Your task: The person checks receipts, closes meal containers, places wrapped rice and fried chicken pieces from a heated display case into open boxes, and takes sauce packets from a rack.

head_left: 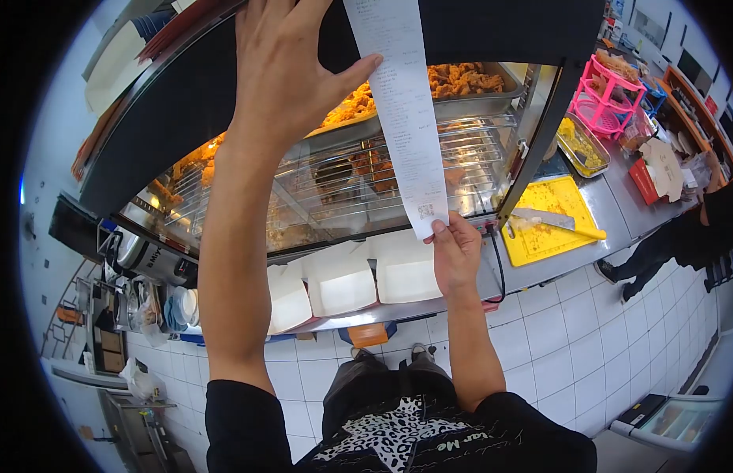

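Note:
A long white printed receipt (pixel 402 118) hangs in front of a heated display cabinet. My right hand (pixel 458 251) pinches its lower end between thumb and fingers, just below a square code. Higher up, my left hand (pixel 283 67) is spread against the cabinet's black top panel (pixel 492 31), its thumb tip at the receipt's left edge. Behind the paper, fried chicken pieces (pixel 465 80) fill metal trays above a wire rack (pixel 303 185). Open white paper boxes (pixel 340 281) stand in a row on the counter below the cabinet.
Right of the cabinet, a knife (pixel 552 218) lies on a yellow cutting board (pixel 540 240). Beyond are a metal tray (pixel 583 146), a pink tiered rack (pixel 607 94) and a red and white box (pixel 658 169). Another person (pixel 690 236) stands at far right.

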The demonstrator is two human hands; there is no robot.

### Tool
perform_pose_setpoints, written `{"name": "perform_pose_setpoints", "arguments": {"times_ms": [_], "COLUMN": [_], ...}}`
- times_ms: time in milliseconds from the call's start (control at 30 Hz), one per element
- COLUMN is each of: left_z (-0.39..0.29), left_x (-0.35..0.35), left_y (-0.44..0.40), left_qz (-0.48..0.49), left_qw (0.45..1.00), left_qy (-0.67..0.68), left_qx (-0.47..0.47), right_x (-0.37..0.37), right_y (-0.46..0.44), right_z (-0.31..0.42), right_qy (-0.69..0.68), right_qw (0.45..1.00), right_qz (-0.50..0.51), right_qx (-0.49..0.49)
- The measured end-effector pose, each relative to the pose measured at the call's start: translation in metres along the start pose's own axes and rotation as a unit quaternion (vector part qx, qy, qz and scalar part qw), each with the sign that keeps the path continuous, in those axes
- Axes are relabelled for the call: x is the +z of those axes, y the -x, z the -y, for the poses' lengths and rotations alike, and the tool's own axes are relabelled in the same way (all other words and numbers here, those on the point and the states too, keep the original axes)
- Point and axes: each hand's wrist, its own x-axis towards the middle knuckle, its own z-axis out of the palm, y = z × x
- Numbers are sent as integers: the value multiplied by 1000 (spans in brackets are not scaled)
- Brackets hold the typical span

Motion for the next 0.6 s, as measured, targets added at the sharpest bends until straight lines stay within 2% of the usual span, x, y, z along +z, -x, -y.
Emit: {"name": "perform_pose_setpoints", "arguments": {"times_ms": [167, 267, 367, 467, 600], "left_z": [-10, -4, -9, -6, -15], "left_x": [-12, -4, -10, -5, -14], "left_y": [-3, -3, -4, -2, -6], "left_qz": [23, 13, 52, 7, 34], "left_qw": [999, 1000, 997, 1000, 998], "left_qy": [35, -8, -18, 4, 27], "left_qx": [-21, -11, -46, -10, -45], "right_x": [9, 24, 27, 36, 35], "right_y": [0, 2, 1, -4, -9], "right_z": [-4, 6, -2, 3, -3], "right_qy": [-107, -239, -321, -353, -388], "right_qw": [992, 964, 940, 921, 904], "right_qz": [-55, -83, -79, -124, -149], "right_qx": [31, 76, 86, 107, 102]}}
